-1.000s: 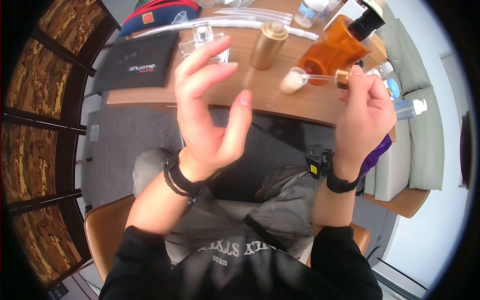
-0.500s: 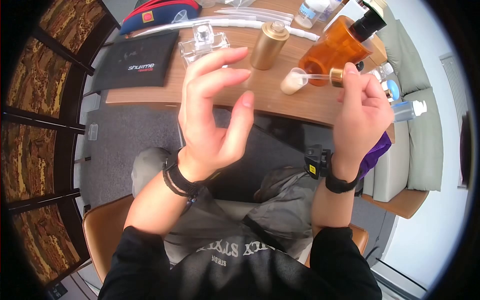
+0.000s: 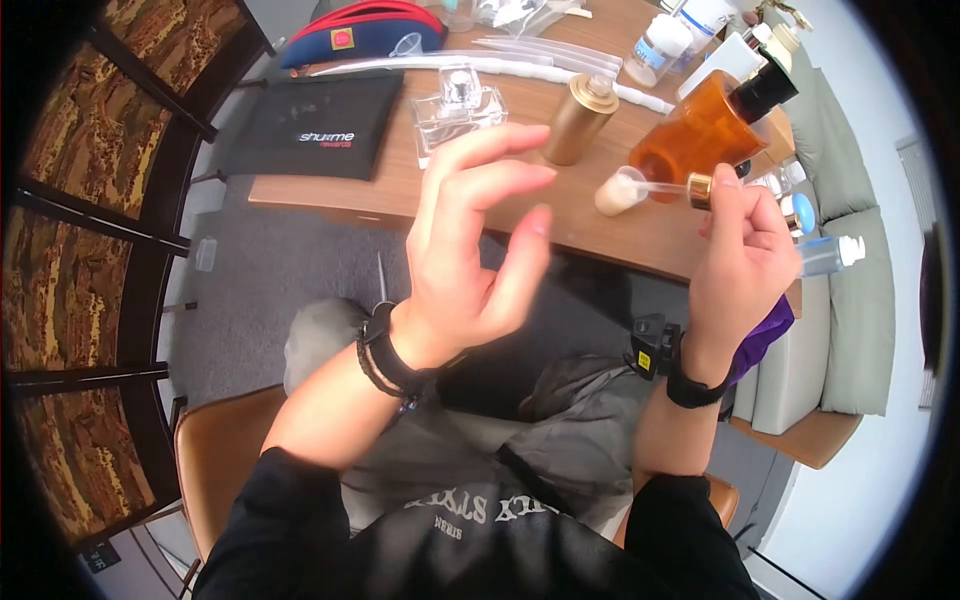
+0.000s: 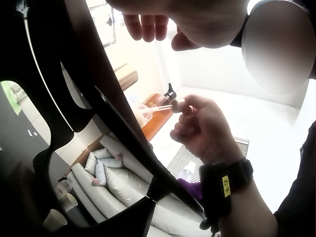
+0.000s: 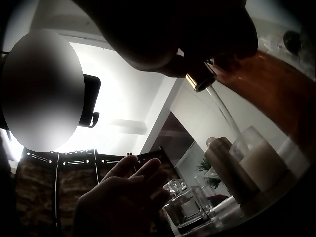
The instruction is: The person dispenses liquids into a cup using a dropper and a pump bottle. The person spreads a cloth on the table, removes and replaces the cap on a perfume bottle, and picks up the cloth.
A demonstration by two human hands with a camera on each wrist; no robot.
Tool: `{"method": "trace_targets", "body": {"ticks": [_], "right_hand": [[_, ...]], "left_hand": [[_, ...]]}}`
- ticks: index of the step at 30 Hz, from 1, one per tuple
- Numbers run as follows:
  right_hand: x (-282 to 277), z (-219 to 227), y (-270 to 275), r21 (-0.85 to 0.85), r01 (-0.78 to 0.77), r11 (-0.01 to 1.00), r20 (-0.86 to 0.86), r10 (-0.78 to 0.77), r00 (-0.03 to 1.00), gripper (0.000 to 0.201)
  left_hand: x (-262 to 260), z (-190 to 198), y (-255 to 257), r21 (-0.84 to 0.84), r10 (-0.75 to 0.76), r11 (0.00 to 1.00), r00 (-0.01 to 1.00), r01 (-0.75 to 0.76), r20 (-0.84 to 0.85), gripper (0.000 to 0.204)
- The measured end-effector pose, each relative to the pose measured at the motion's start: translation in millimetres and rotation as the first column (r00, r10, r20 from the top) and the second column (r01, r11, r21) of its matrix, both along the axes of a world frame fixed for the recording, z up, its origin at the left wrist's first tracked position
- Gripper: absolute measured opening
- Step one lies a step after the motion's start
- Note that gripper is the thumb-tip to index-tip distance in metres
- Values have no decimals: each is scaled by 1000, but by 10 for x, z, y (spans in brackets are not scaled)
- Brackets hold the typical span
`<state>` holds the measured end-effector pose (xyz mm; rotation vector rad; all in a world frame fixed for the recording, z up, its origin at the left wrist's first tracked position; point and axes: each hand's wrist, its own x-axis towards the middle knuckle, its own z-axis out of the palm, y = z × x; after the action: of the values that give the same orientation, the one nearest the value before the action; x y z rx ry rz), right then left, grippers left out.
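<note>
My right hand pinches the gold cap of a dropper between thumb and fingers. The clear pipette slants across to a small clear cup holding pale cream-coloured contents, its tip inside the cup's mouth. In the right wrist view the pipette reaches down into the cup. My left hand is raised in front of the table with fingers loosely bent, holding nothing. Beyond its fingertips stands a gold bottle with an uncapped neck. A clear glass perfume bottle is behind the left fingers.
A large amber pump bottle leans in view behind the cup. Several bottles, among them a blue pump bottle, stand at the right. A black pouch, a red-and-blue case and white tubes lie left and back on the wooden table.
The head view has shifted, so the table appears lower and further right. My left hand has moved right towards the gold bottle. The dropper's cap is slightly closer to the cup.
</note>
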<state>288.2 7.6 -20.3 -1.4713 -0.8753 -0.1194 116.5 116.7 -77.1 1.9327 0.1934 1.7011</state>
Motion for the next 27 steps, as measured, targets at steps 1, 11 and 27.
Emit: {"method": "trace_targets", "body": {"ticks": [1,11,27], "right_hand": [[-7,-8,5,-8,3,1000,27,-3,1000,32],[-8,-35,2,-18,-9,1000,60,10,998,34],[-133,42,49,-206,94,974,55,-84,995,34]], "left_hand": [[-1,0,-2,-10,-2,1000,1000,2,-2,38],[-47,5,-7,13,-39,999,993,40,-114,39],[-101,125,198,87,400,912,916,-400,23,43]]}}
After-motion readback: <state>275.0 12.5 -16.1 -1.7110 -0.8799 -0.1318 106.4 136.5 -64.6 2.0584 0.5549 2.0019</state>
